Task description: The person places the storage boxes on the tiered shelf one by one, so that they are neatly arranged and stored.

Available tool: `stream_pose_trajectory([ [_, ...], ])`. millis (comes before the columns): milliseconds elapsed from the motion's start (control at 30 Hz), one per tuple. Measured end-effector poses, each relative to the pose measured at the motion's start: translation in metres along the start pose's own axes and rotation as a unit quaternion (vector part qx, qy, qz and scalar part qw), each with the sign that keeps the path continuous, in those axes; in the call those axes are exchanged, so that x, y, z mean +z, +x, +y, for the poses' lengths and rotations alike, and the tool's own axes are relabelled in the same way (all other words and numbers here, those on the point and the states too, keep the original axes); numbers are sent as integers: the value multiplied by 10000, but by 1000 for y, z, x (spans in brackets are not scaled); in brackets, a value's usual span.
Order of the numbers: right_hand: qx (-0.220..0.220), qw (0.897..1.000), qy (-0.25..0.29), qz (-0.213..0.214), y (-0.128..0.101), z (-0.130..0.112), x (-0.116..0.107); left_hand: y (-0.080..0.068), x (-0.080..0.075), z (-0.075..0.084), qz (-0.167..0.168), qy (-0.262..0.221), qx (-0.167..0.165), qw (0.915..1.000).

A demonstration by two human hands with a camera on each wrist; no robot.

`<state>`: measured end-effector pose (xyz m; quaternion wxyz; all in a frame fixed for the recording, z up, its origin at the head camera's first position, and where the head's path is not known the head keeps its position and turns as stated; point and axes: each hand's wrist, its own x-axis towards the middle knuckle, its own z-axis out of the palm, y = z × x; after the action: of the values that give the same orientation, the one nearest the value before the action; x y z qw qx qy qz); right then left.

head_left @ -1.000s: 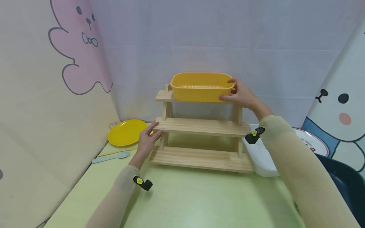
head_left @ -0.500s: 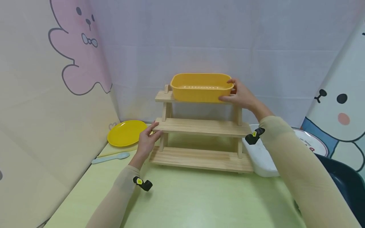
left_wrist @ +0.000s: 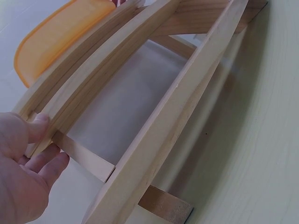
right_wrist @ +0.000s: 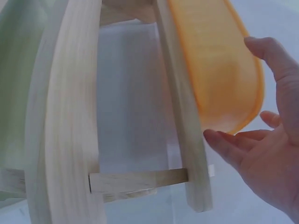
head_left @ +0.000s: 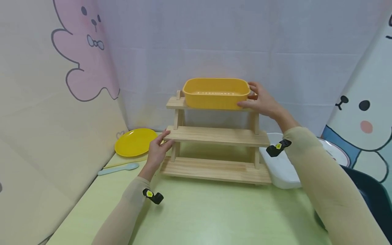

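One yellow tub already sits on the top tier of the wooden rack; the right hand, fingers loosening, barely touches its right end. Left hand steadies the middle shelf, fingers relaxed. Judging by this, only letting go remains.

A deep, rectangular yellow plastic tub with rounded corners sits upright on the top tier of a three-tier stepped rack of pale, unpainted wood, its open side up and its inside bare. It stands lengthwise along that narrow top board (covering most of it, with a short stretch of wood left showing at the left end). The rack stands level on the pale green table, close to the back wall, its lower two boards each stepping further forward, carried by slim upright posts at either end.
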<state>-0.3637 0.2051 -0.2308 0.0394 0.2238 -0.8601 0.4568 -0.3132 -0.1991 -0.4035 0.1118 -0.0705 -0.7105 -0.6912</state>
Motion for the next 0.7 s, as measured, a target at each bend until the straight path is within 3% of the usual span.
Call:
stream_pose_trajectory([
  [167, 134, 9990, -396, 187, -29, -10, -2, -1, 2, -1, -54, 4, -79, 10000],
  [433, -171, 9974, -547, 440, -89, -26, 2, -2, 0, 0, -38, 38, -66, 10000],
  [700, 37, 9921, -768, 988, -140, -10, -1, -1, 1, 1, 16, 94, -70, 9999],
])
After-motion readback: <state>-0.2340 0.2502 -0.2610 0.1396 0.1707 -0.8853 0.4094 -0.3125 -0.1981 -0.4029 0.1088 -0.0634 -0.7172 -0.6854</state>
